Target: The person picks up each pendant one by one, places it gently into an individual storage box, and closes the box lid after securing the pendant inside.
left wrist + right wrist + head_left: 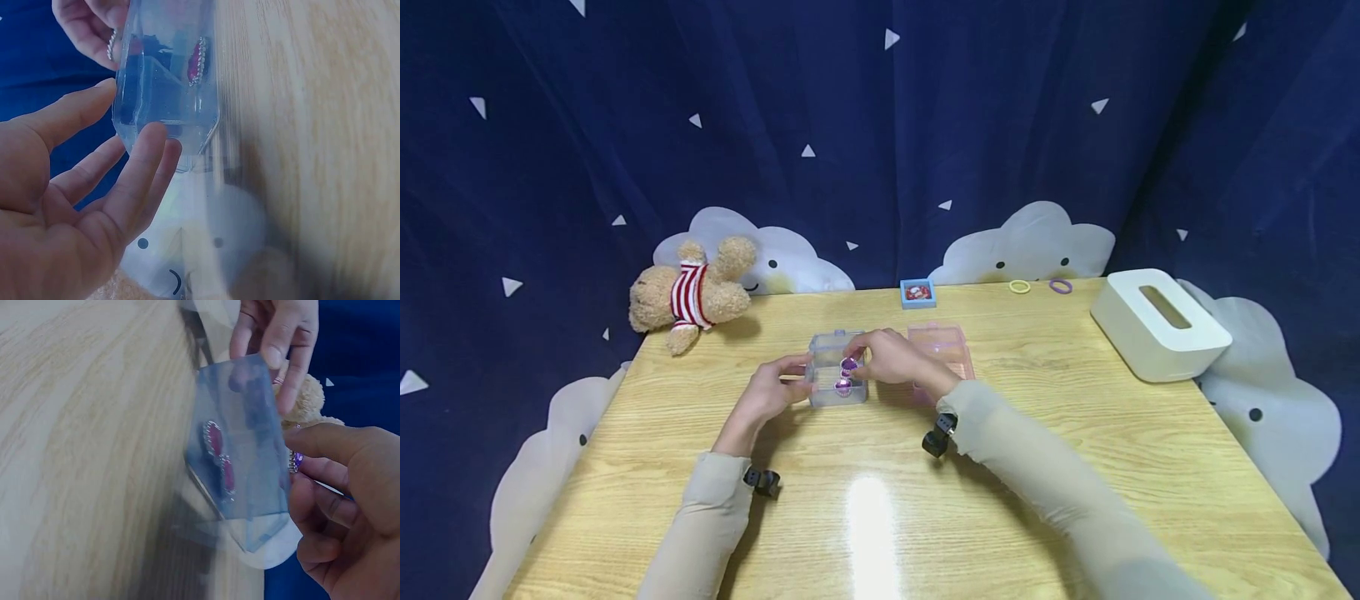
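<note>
A clear light-blue plastic box (827, 397) stands on the table with its lid (829, 340) raised at the back. My left hand (769, 390) holds its left end, thumb near the front corner and fingers farther back. Over the right side of the box, my right hand (891, 357) pinches a purple gem piece (295, 459) with a silver beaded edge. A similar beaded purple piece (843, 387) lies inside the box; through the wall it looks pinkish (197, 61). Right-hand fingers partly cover the pinched piece.
To the right, partly behind my right arm, is an open clear pink box (936, 335). A small blue-framed square (918, 293), yellow ring (1019, 287) and purple ring (1061, 286) lie at the back. A teddy bear (692, 296) lies left; a white tissue box (1161, 325) stands right.
</note>
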Demonstrator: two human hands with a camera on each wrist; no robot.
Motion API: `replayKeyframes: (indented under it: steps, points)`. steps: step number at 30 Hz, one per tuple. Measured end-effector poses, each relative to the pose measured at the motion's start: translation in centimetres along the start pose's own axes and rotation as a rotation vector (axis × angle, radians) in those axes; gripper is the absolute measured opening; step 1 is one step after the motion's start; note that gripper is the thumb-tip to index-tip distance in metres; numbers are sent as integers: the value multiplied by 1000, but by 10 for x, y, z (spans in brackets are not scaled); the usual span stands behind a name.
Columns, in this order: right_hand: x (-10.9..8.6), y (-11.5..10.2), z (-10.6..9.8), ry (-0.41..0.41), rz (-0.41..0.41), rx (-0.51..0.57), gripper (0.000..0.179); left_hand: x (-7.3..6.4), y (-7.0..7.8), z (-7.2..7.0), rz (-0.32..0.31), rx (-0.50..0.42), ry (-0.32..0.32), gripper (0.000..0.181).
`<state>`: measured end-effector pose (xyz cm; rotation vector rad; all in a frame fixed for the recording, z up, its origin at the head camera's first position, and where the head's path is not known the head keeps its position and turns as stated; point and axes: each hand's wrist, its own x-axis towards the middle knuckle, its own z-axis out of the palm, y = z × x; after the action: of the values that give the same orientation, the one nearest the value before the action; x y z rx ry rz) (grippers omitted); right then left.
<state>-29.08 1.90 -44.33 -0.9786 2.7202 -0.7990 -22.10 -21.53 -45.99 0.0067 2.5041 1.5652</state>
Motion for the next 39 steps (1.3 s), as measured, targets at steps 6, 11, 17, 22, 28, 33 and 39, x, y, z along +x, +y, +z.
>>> replayKeyframes:
  steps: [6, 11, 17, 22, 28, 33, 39]
  points:
    - [8, -3, 9, -10, -15, -3, 27, 0, 0, 0, 10, 3, 5, 59]
    - [13, -5, 15, -17, -12, -45, 29, 0, 0, 1, 15, 13, 7, 58]
    - [15, -7, 17, -35, -5, -79, 30, 0, 0, 1, 9, 7, 8, 59]
    - [15, -9, 16, -46, 3, -87, 26, 0, 1, 1, 6, 14, 11, 59]
    - [17, -9, 17, -63, 31, -59, 24, 0, 1, 0, 10, 13, 6, 60]
    - [16, -9, 18, -81, 43, -63, 24, 0, 1, 0, 8, 8, 3, 60]
    - [15, -6, 19, -90, 47, -55, 27, 0, 1, 0, 8, 19, 4, 60]
